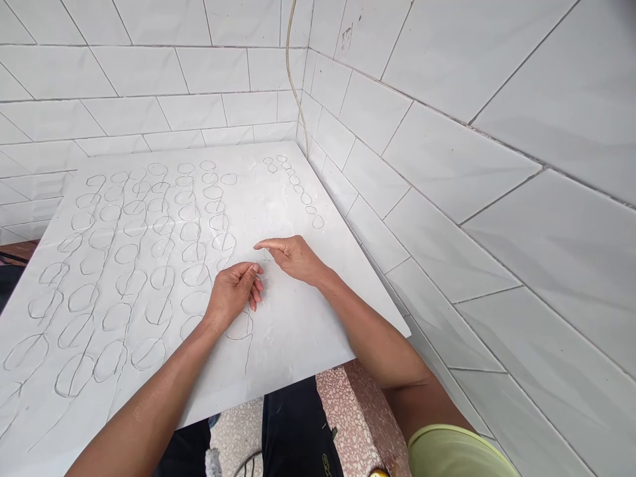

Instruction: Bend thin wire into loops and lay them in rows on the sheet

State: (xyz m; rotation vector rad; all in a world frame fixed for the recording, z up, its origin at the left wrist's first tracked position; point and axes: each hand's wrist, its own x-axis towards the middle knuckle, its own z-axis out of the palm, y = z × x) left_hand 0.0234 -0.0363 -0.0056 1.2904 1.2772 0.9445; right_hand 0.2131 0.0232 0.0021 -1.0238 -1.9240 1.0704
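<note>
A large white marble-patterned slab (303,331) lies tilted against the tiled wall, covered in rows of thin, hand-drawn-looking oval outlines (149,278). A smaller chain of loops (293,185) runs along its far right part. My left hand (232,295) rests over the slab's middle, fingers curled closed, with nothing visible in them. It is nearest a loop outline (238,326) just below it. My right hand (294,258) hovers close by, index finger extended left, holding nothing I can see.
White glossy wall tiles (447,199) rise behind and to the right of the slab. A pale cable (293,79) hangs down the corner. Below lie a speckled terrazzo ledge (352,417) and dark trousers (298,430). A pale green sleeve (452,454) shows at lower right.
</note>
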